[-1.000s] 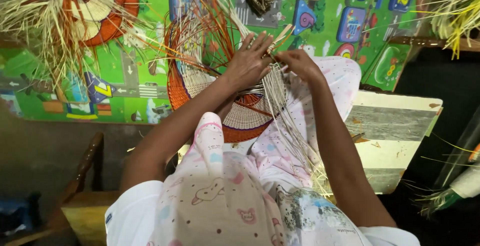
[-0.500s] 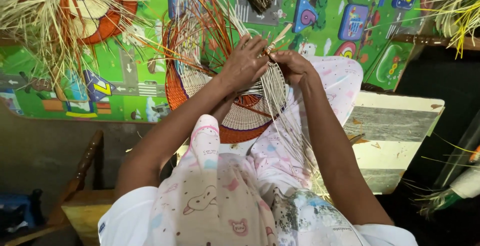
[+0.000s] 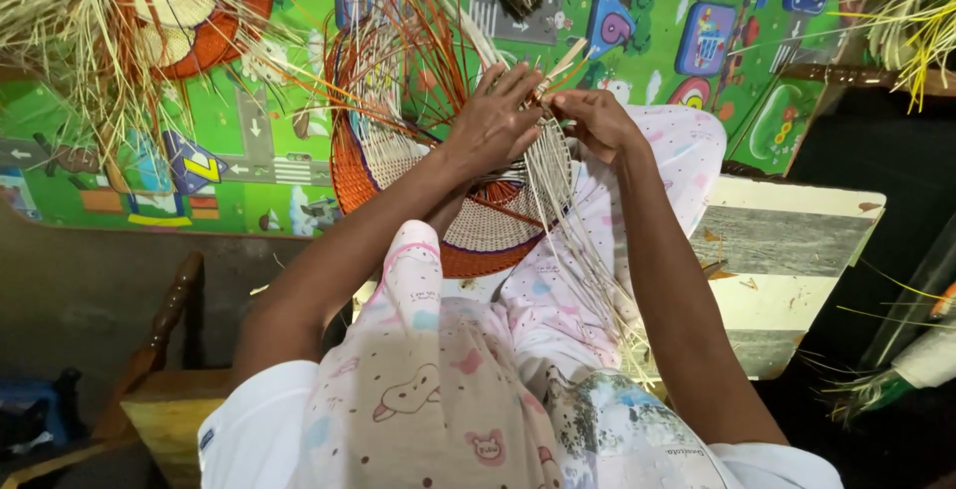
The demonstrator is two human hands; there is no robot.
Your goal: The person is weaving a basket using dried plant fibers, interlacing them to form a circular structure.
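Woven round basket piece [image 3: 438, 200]: half-finished disc of pale straw with an orange rim band, tilted on the person's lap, its upper edge bristling with loose orange and natural strands [image 3: 418, 41]. Step in hand, by judgement: interlacing the free strands at the upper right edge of the disc. The next move seems to call for a fine pinch and a steady pull on one strand while the neighbours are kept apart.

Left hand [image 3: 495, 121]: laid over the top edge of the disc, fingers spread across the strands, pressing them down.

Right hand [image 3: 596, 121]: just beside the left, touching the same edge, fingertips pinched on a few pale strands. A sheaf of long pale straw [image 3: 588, 270] trails from there down over the lap.

Surroundings: patterned pyjama trousers [image 3: 448, 379] under the work; a painted wooden bench [image 3: 787, 250] to the right; a green play mat [image 3: 249, 150] beyond; a second unfinished straw-and-orange piece [image 3: 159, 11] on the mat, well apart, upper left.
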